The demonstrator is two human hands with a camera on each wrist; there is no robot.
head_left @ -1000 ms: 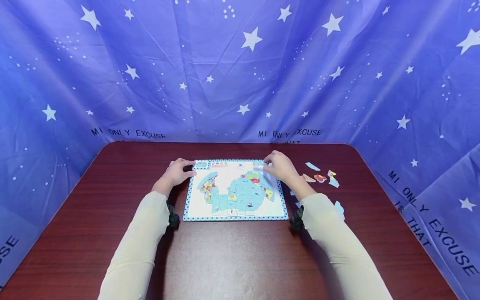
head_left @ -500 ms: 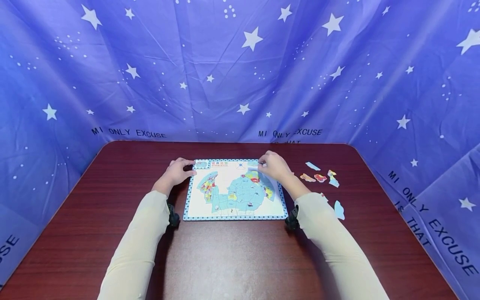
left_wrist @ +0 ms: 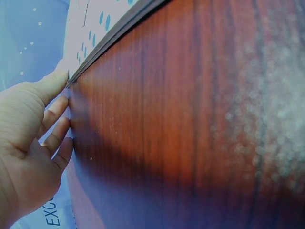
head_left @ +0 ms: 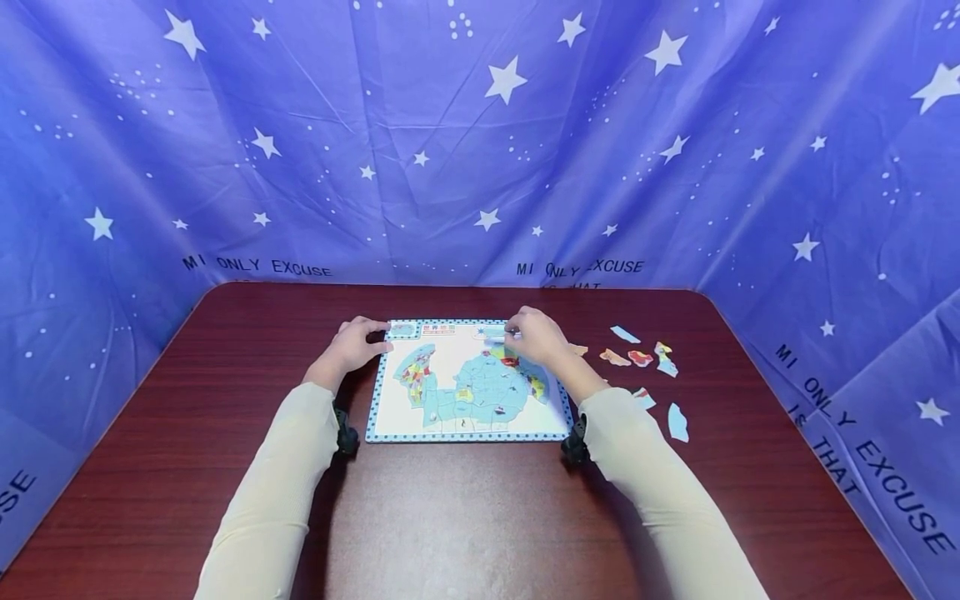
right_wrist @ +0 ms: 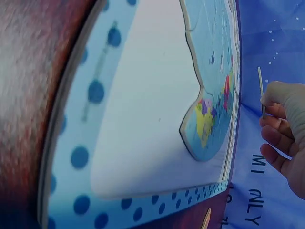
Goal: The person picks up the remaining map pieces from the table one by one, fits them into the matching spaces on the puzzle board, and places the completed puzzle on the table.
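A world map jigsaw board [head_left: 471,437] with a blue dotted border lies flat on the table. Light blue map pieces [head_left: 487,387] are joined in its middle and right, with a separate colourful group [head_left: 417,375] at its left. My left hand [head_left: 351,343] touches the board's upper left edge, fingers mostly straight, thumb at the border in the left wrist view. Above the board's upper right part, my right hand [head_left: 538,335] pinches a thin jigsaw piece [right_wrist: 260,83] between thumb and fingers. The right wrist view shows that piece nearly edge-on, raised over the board.
Several loose jigsaw pieces lie on the table to the right of the board, among them a red one [head_left: 641,358], an orange one [head_left: 615,357] and a light blue one [head_left: 677,423]. A blue star-patterned curtain [head_left: 450,208] hangs behind the table [head_left: 450,525].
My right hand has moved left along the board's upper part with the pinched jigsaw piece, uncovering more loose pieces at the right. The left hand has stayed in place.
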